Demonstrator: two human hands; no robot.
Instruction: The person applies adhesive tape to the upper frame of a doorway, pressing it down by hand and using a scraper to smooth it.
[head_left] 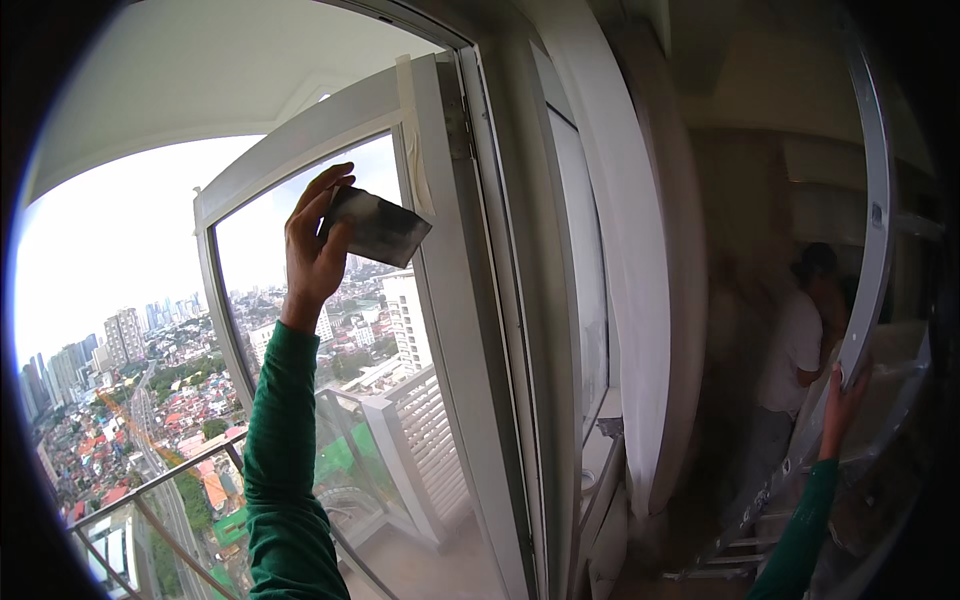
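- High at 11 o'clock, the left hand (315, 245) is raised on a green sleeve, its fingers and thumb pinching a flat grey scraper blade (378, 226) by its left edge; the blade lies against the glass pane (300, 330) near the upper right corner of the white sash.
- Below it, from 9 to 7 o'clock, a city of towers and low roofs shows through the glass, with a balcony railing (150, 480) far above the streets.
- At 12 o'clock, a strip of masking tape (410, 120) runs down the white window frame (440, 260), just right of the blade.
- At 3 o'clock, the right hand (845, 400) is spread flat, its fingers resting on a slanting metal rail (875, 240); it pinches nothing.
- Between 3 and 4 o'clock, another person in a white shirt (790, 350) stands blurred in the dim room.
- Risk, as I judge it: 1 edge alone is held, so the blade could slip from the pinch and fall; a tilted corner could scratch the glass or lift the tape.
- The pane looks smooth and hard, with a faint haze; the room behind is unfinished and dark.
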